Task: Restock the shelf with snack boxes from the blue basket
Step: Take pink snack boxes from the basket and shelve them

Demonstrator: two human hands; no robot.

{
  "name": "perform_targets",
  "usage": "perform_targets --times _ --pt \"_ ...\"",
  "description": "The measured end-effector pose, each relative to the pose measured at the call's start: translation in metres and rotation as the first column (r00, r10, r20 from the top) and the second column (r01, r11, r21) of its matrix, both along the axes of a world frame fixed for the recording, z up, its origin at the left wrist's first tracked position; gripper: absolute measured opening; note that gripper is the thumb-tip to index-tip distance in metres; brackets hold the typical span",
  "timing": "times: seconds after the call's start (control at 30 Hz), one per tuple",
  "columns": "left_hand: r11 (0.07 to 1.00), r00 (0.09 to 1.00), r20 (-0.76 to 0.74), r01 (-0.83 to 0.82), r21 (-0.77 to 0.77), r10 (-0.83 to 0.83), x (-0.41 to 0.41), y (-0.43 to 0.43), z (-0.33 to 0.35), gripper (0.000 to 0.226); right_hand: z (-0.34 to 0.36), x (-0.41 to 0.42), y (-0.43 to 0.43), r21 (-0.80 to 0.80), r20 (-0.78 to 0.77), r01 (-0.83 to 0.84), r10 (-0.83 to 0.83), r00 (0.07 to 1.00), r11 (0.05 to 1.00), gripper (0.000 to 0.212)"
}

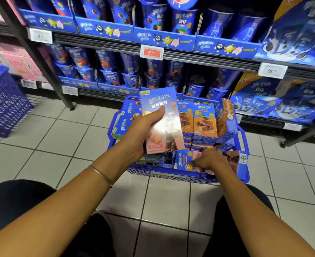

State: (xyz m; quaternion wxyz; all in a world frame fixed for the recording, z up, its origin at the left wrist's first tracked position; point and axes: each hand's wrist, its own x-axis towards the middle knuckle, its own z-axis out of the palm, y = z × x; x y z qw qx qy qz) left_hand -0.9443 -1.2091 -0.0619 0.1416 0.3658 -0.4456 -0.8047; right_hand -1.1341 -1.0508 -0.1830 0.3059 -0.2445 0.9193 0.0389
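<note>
On the white tiled floor [75, 138] before the shelf [199, 58], the left hand [143, 130] gripped a glossy blue-and-pink snack box [168, 108] upright above the blue basket [243, 138] at frame centre, while the right hand [208, 157] clasped another box [182, 160] lying inside.

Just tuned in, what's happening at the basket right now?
A person crouches before a blue basket of snack boxes on the tiled floor, facing the cookie shelves. The left hand holds a blue and pink box upright above the basket. The right hand is down in the basket, on a box lying flat at its near edge. Neither box has reached the shelf yet.
</note>
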Motion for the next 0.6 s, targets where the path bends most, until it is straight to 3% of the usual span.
perform_targets --times 0.2,0.33,0.4,0.5,0.6 --pt "0.999 0.999 0.024 0.043 -0.018 -0.042 -0.002 0.000 -0.003 0.022 0.018 -0.001 -0.003 -0.189 -0.025 0.046 -0.052 0.998 0.981 0.044" --pt "0.999 0.999 0.021 0.032 -0.013 -0.031 -0.005 0.000 -0.005 0.022 0.050 -0.001 0.002 -0.408 0.170 0.179 -0.118 0.978 0.895 0.026" --pt "1.000 1.000 0.015 0.007 -0.013 -0.007 -0.007 0.000 -0.006 0.019 0.080 -0.002 0.011 -0.559 0.318 0.329 -0.169 0.933 0.761 0.015" --pt "0.999 0.999 0.027 -0.026 -0.036 0.027 -0.010 -0.001 -0.010 0.022 0.127 0.001 0.020 -0.710 0.491 0.513 -0.184 0.852 0.483 0.016" --pt "0.996 0.993 0.088 -0.078 -0.050 0.083 -0.013 0.000 -0.011 0.077 0.155 0.007 0.012 -0.716 0.642 0.663 -0.167 0.748 0.217 0.025"
